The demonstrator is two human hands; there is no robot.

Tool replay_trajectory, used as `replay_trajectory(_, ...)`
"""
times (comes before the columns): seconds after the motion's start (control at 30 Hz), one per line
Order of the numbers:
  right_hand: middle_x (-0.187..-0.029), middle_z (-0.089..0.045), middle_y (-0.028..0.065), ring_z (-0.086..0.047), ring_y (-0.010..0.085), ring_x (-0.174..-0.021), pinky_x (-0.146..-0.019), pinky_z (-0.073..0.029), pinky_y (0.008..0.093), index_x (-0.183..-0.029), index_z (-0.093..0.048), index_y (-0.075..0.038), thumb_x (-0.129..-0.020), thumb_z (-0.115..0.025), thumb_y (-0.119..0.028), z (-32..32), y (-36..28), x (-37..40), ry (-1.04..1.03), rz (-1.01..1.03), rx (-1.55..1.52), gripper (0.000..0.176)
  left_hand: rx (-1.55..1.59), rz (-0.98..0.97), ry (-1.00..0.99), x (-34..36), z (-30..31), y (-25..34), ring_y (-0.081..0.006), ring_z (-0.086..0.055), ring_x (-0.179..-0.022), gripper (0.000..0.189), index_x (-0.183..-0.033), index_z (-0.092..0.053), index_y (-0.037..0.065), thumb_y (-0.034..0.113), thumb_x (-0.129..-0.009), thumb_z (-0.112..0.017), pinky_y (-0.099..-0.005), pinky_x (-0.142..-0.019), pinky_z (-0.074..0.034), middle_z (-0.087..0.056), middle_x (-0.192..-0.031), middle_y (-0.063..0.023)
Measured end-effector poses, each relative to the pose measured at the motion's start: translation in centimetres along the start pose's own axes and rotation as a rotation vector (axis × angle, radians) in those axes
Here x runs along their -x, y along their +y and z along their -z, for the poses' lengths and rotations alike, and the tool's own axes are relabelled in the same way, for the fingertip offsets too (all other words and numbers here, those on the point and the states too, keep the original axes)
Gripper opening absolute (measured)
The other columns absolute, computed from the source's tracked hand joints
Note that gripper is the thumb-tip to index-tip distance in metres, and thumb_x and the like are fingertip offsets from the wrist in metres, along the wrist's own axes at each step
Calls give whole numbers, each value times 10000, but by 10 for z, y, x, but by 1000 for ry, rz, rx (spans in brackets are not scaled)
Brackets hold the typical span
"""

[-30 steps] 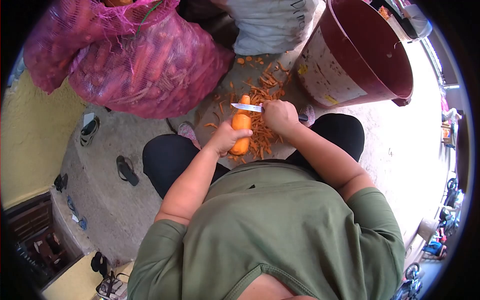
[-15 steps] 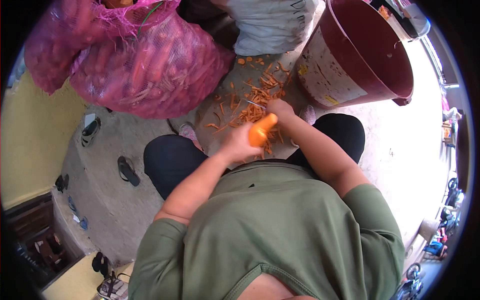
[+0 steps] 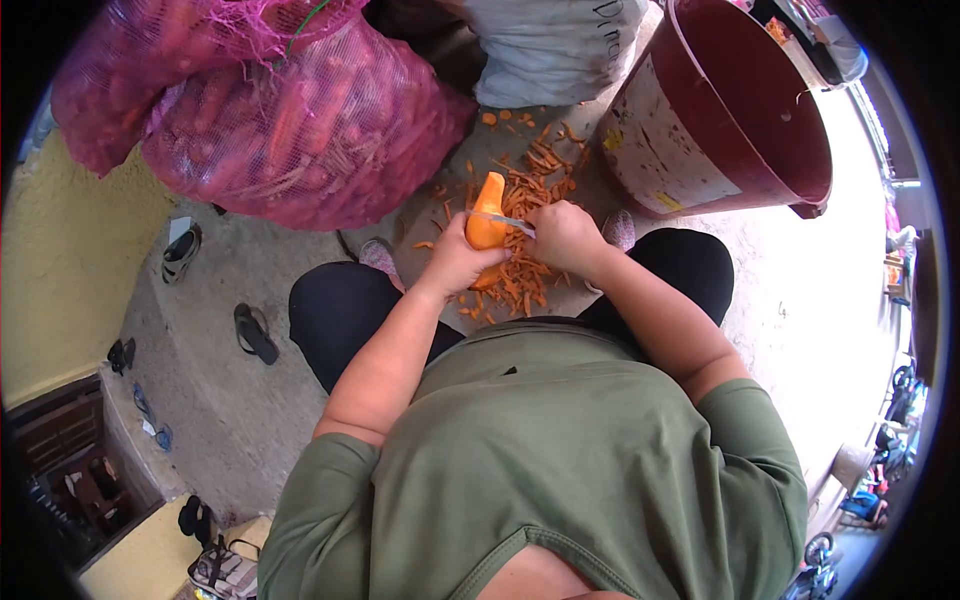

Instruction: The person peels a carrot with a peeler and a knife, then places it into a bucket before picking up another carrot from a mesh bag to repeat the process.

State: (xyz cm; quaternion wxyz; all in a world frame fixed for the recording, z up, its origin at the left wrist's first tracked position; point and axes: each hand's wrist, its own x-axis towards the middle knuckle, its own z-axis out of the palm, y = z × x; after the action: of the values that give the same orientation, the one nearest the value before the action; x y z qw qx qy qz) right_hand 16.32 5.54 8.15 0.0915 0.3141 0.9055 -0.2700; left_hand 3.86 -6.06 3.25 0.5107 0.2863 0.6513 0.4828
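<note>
A thick, bright orange peeled carrot (image 3: pixel 489 222) stands nearly upright in my left hand (image 3: pixel 462 262), whose fingers are wrapped round its lower part. My right hand (image 3: pixel 566 238) is closed on a knife (image 3: pixel 508 219); its thin blade lies across the carrot's middle, pointing left. The handle is hidden in my fist. Below both hands, orange peelings (image 3: pixel 530 285) are scattered over the concrete floor between my feet.
A pink mesh sack (image 3: pixel 300 140) full of carrots stands ahead on the left. Beside it are a white sack (image 3: pixel 555 50) and, to the right, a large dark red bucket (image 3: pixel 660 130). A loose sandal (image 3: pixel 256 335) lies left of my knee.
The carrot has swung from tilting right to nearly upright and moved slightly left. My right hand has brought the knife blade from beyond the carrot onto it.
</note>
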Motion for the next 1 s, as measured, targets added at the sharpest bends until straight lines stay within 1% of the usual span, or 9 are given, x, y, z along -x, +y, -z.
replay_trajectory(0.07, -650, -578, 125, -582, 256, -630, -607, -460, 350, -775, -592, -47, -694, -556, -200, -1, -1, 1, 99, 26, -79, 177, -71, 56, -13, 1, 0, 3, -134, -509, -840, 459, -1032, -436, 27, 51, -637, -667, -259, -760, -409, -514, -933, -52)
replay_trajectory(0.2, -548, -468, -6, -428, 73, -475, -425, -355, 231, -634, -509, -10, -745, -600, -158, 24, -1, -13, 269, -60, -950, 206, 117, 130, -184, 8, -1, 9, -128, -512, -843, 460, -1038, -445, 38, 38, -633, -662, -251, -764, -405, -520, -935, -47)
replay_trajectory(0.3, -575, -471, 2, -391, 64, -424, -376, -307, 196, -721, -497, -44, -756, -595, -158, 18, 7, -26, 164, 21, -1475, 155, 177, 114, -295, 7, -2, 6, -124, -509, -835, 492, -1063, -437, 38, 29, -624, -660, -253, -765, -403, -522, -920, -38)
replay_trajectory(0.4, -599, -487, 16, -402, 72, -417, -370, -309, 189, -741, -497, -44, -752, -597, -156, 8, 24, -39, 201, -47, -1347, 150, 178, 102, -302, 8, -3, 9, -123, -503, -820, 532, -1091, -422, 31, 13, -613, -656, -258, -764, -403, -515, -903, -27)
replay_trajectory(0.5, -548, -493, 32, -413, 89, -406, -368, -331, 213, -696, -513, -27, -736, -604, -140, 20, 45, -50, 402, -79, -1505, 150, 196, 119, -284, 7, -2, -1, -123, -493, -823, 562, -1114, -408, 27, 7, -607, -650, -260, -760, -404, -501, -913, -27)
replay_trajectory(0.67, -535, -475, 38, -415, 102, -401, -382, -359, 240, -692, -498, -27, -746, -607, -183, 19, 35, -38, 272, -17, -1478, 198, 201, 133, -322, 12, -2, 10, -120, -478, -853, 556, -1134, -393, 28, 37, -633, -633, -259, -753, -404, -484, -951, -43)
replay_trajectory(0.8, -534, -450, 39, -415, 126, -420, -400, -344, 244, -715, -475, -17, -756, -605, -184, 21, 74, -49, 504, -214, -1785, 216, 391, 115, -227, 9, 0, 16, -136, -486, -872, 488, -1129, -398, 44, 84, -692, -611, -274, -764, -407, -493, -950, -50)
replay_trajectory(0.9, -522, -447, 38, -420, 132, -421, -398, -347, 253, -702, -475, -14, -765, -590, -185, 9, 85, -50, 547, -209, -1672, 215, 527, 29, -130, 8, -1, 21, -160, -492, -895, 447, -1122, -397, 61, 118, -730, -605, -297, -784, -410, -502, -966, -68)
replay_trajectory(1.0, -645, -566, 77, -499, 120, -444, -388, -394, 245, -821, -546, 9, -798, -521, -161, -13, 57, -38, 365, -318, -1069, 173, 689, -241, -46, 3, -4, 23, -192, -480, -971, 416, -1113, -392, 76, 103, -752, -595, -339, -816, -410, -488, -1059, -100)
